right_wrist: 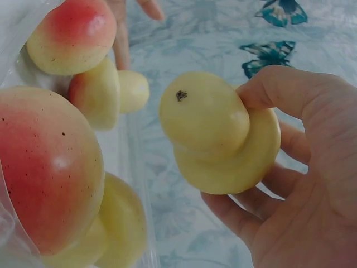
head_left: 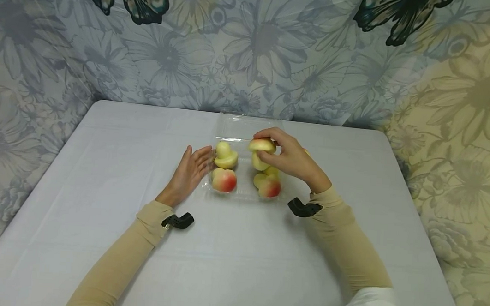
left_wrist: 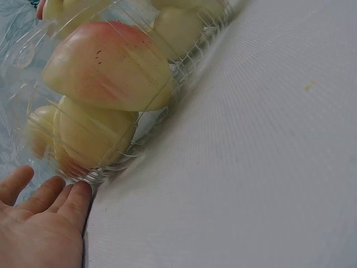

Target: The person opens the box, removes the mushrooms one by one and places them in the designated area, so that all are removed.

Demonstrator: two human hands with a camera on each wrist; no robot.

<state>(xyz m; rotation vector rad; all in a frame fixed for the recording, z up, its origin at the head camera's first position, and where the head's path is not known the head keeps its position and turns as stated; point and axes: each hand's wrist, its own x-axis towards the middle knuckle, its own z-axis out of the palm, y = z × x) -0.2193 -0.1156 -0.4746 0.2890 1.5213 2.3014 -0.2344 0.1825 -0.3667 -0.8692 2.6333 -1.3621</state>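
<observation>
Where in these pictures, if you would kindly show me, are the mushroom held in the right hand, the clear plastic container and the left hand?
Held mushroom (right_wrist: pixel 208 120), right wrist view: on its pale stem.
Clear plastic container (head_left: pixel 245 178), head view: on its bare floor.
Left hand (head_left: pixel 188 174), head view: on the palm.

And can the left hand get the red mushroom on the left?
Probably yes: the left hand is empty and close to the mushroom. The clear box blocks the way from the side, but its top looks open, so reaching over could work.
</observation>
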